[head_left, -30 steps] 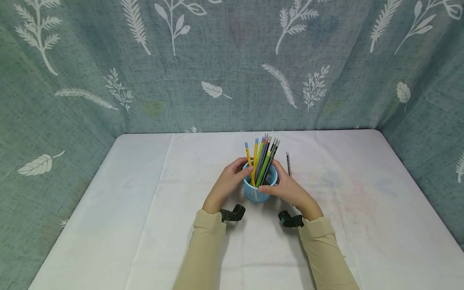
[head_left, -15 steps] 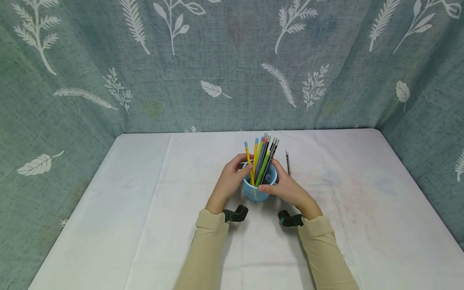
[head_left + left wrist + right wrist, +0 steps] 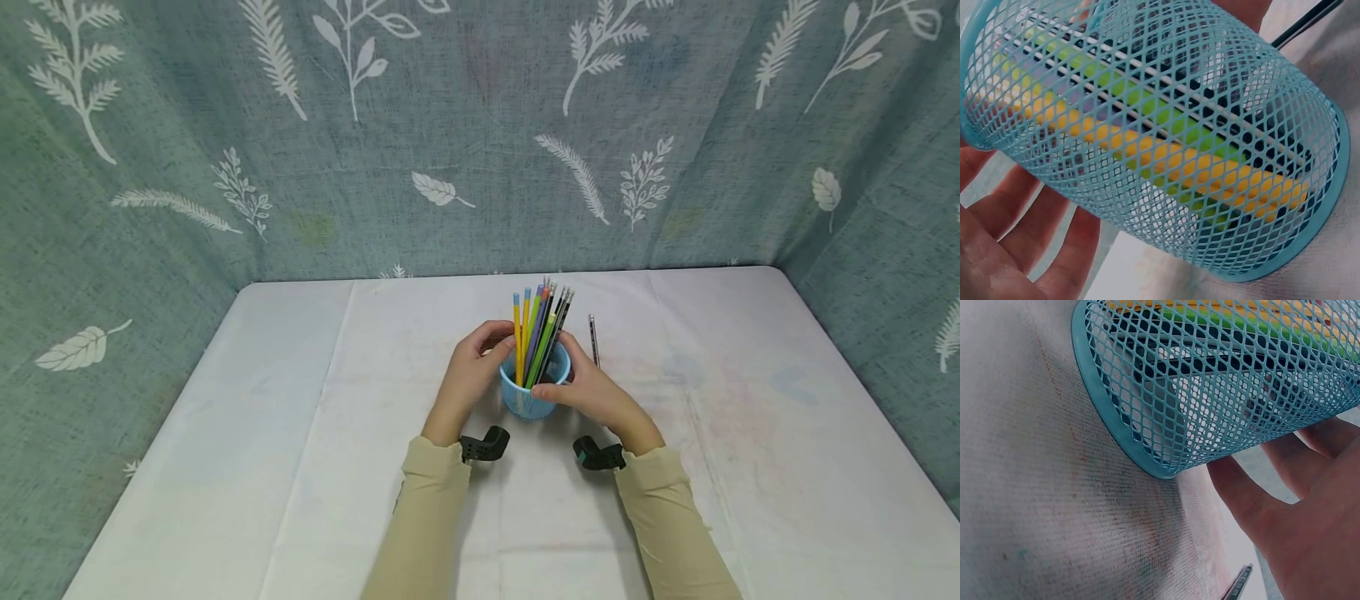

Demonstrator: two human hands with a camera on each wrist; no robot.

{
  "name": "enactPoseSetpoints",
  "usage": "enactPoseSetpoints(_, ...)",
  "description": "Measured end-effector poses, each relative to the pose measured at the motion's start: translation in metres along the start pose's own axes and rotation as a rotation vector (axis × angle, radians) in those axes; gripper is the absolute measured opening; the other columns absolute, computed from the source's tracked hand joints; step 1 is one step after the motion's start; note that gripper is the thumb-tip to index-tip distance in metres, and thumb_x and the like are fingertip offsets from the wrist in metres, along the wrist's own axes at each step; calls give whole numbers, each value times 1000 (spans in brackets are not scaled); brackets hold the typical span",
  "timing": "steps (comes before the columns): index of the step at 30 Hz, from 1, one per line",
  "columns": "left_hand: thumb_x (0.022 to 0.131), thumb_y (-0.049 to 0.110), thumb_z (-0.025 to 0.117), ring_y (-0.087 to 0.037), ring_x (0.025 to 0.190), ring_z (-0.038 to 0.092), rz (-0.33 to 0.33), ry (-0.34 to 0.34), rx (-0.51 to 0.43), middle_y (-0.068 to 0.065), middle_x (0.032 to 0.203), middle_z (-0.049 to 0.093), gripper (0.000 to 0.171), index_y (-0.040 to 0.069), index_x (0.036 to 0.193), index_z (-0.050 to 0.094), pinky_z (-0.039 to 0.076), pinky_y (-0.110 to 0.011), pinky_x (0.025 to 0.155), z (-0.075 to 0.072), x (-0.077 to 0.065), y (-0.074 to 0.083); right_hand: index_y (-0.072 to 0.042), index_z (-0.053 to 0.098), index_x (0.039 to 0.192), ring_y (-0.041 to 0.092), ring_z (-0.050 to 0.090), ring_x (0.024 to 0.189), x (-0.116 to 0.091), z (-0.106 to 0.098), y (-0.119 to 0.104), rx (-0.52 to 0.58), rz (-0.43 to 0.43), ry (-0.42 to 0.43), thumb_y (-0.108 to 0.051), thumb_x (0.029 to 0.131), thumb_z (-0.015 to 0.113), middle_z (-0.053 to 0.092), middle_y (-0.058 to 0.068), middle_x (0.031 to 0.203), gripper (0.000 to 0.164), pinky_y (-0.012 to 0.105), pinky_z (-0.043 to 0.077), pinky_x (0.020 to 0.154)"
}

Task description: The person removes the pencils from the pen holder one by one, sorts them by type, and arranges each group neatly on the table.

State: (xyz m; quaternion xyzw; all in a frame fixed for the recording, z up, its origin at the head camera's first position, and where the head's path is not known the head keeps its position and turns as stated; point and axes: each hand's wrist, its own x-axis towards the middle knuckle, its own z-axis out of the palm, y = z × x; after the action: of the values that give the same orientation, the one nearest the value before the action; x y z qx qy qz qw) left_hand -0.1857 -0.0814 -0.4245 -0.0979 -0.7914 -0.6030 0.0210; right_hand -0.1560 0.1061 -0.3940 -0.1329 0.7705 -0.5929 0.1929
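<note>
Pen cup (image 3: 529,393), blue wire mesh, stands upright near the middle of the table (image 3: 247,467), resting on its base; both wrist views show the mesh wall and base ring pressed to the cloth. All positions below are given relative to this cup.

Curtain (image 3: 420,142): grey-green fabric with white leaf print, hanging behind the cup and wrapping round both sides of the table. Table: covered in a pale white cloth with faint stains to the right of the cup.

Sleeves (image 3: 420,533): beige, on both forearms, coming in from the near edge toward the cup. A black strap mount (image 3: 483,444) sits at each wrist, just nearer than the cup.

Left hand (image 3: 468,379): curled round the left side of the cup, fingertips near the rim at the back. In the left wrist view the palm and fingers (image 3: 1029,231) lie just under the mesh wall; grip holding the cup.

Right hand (image 3: 592,392): wrapped round the right side of the cup, thumb across the front wall near the rim. Right wrist view shows its fingers (image 3: 1254,500) against the mesh. Also holding the cup.

Pencils and pens (image 3: 540,333): bundle standing in the cup, leaning slightly back; yellow, green, purple and black barrels visible, tips above the rim.

Loose pen (image 3: 593,340): dark, thin, lying flat on the table just right of the cup, beyond the right hand.
</note>
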Motion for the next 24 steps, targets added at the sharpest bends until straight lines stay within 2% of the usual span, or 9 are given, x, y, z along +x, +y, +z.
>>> enactPoseSetpoints(6,83,39,60,-12,104,50,-21,-35,8,5,111,56,35,20,112,58,41,-36,88,2,0,1,-27,11,141,28,30,125,0,0,0,-9,-10,-2,-21,80,65,26,7,140,82,51,30,95)
enactPoseSetpoints(13,85,35,58,-11,104,51,0,23,61,6,106,58,27,18,106,59,41,-35,88,4,0,7,-27,11,142,27,27,127,1,0,2,-1,-12,-5,-22,80,65,23,6,142,82,51,29,96)
enactPoseSetpoints(18,86,31,58,-8,101,52,27,58,21,6,104,59,27,13,107,59,43,-33,86,-1,-1,11,-27,9,142,28,25,128,7,-2,13,1,3,-2,-23,80,66,20,6,143,85,52,28,96)
enactPoseSetpoints(24,89,28,55,-14,92,57,89,171,-119,0,96,62,25,10,106,58,45,-30,82,-8,-3,20,-34,9,141,26,21,130,15,-2,31,-49,24,32,-30,77,68,16,1,145,87,52,28,97)
